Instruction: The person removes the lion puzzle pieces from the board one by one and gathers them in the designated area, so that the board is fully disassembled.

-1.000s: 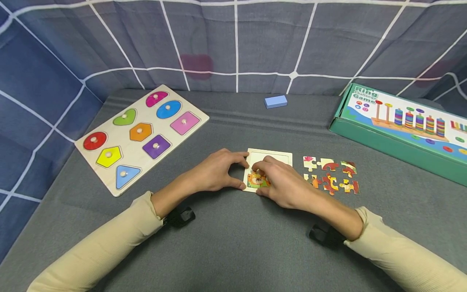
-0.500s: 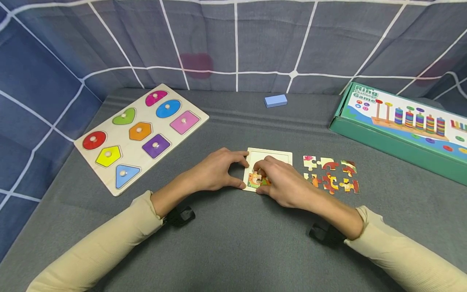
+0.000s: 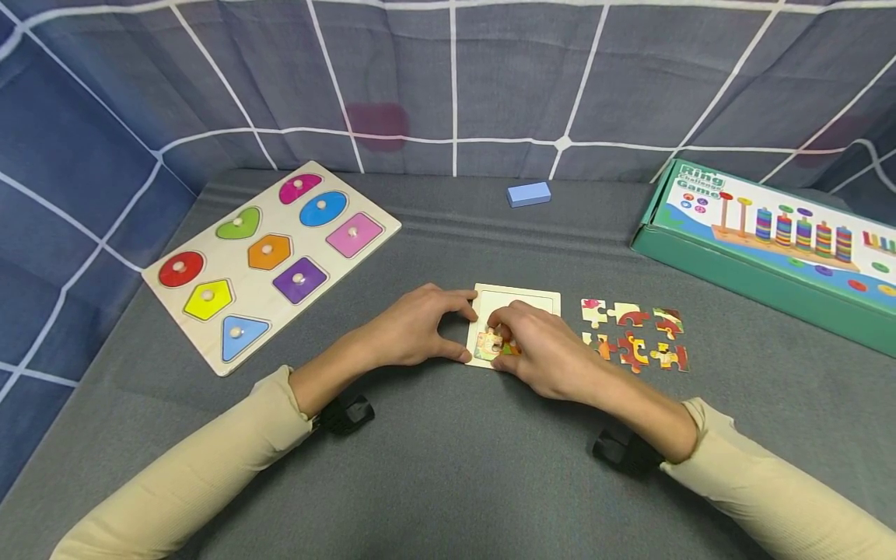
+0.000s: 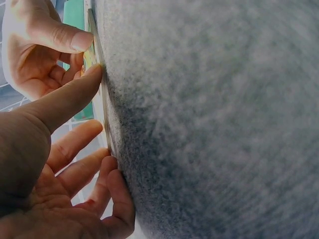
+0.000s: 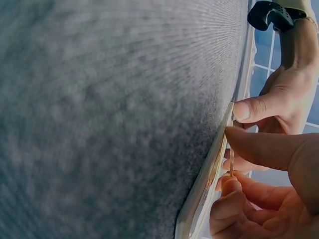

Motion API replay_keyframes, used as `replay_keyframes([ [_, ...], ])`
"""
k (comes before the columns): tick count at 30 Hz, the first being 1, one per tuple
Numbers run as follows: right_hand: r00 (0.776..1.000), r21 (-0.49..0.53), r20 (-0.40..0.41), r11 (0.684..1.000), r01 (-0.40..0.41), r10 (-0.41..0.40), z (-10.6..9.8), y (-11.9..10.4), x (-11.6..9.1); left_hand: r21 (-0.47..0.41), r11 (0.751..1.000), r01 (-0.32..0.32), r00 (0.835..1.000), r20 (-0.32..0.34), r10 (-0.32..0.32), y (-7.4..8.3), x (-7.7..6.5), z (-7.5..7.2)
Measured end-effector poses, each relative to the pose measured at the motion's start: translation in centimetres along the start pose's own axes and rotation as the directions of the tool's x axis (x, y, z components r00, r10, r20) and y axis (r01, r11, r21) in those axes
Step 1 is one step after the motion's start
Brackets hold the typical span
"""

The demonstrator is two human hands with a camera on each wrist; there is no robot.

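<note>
A small square wooden puzzle tray (image 3: 518, 293) lies on the grey cloth between both hands. My left hand (image 3: 413, 327) rests at its left side, thumb and fingertips spread along the edge; in the left wrist view these fingers look fairly straight. Over the tray's lower left, my right hand (image 3: 542, 350) pinches a thin jigsaw piece (image 5: 232, 162) between thumb and fingers. From the head, this piece (image 3: 488, 344) looks pale with glare and tilted. Green and orange printing shows beside it, partly hidden by the right fingers. Several loose jigsaw pieces (image 3: 633, 351) lie in two rows right of the tray.
A wooden shape board (image 3: 308, 307) with coloured knobbed pieces lies at the left. A blue block (image 3: 529, 194) sits near the back curtain. The green Ring Challenge Game box (image 3: 756, 272) stands at the far right.
The jigsaw piece under the right fingers has tilted, its print going from orange to pale glare. Right fingertips shifted very slightly; the left hand and tray stayed put.
</note>
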State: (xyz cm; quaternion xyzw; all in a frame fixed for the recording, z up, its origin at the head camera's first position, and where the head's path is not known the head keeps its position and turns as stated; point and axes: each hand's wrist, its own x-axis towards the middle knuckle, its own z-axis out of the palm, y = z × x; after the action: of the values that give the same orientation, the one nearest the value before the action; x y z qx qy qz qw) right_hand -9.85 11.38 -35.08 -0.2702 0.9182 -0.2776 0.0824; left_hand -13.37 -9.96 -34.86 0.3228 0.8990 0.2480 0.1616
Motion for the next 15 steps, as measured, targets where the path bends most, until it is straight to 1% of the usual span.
replay_keyframes([
  [5, 1.0, 0.007, -0.027, 1.0, 0.009, -0.009, -0.3, 0.1, -0.1, -0.01, 1.0, 0.002, 1.0, 0.003, -0.002, -0.1, 0.1, 0.1],
  [15, 0.999, 0.068, -0.03, 0.997, 0.024, -0.022, -1.3, 0.8, -1.2, 0.003, 1.0, -0.004, 1.0, 0.008, 0.004, -0.1, 0.1, 0.1],
])
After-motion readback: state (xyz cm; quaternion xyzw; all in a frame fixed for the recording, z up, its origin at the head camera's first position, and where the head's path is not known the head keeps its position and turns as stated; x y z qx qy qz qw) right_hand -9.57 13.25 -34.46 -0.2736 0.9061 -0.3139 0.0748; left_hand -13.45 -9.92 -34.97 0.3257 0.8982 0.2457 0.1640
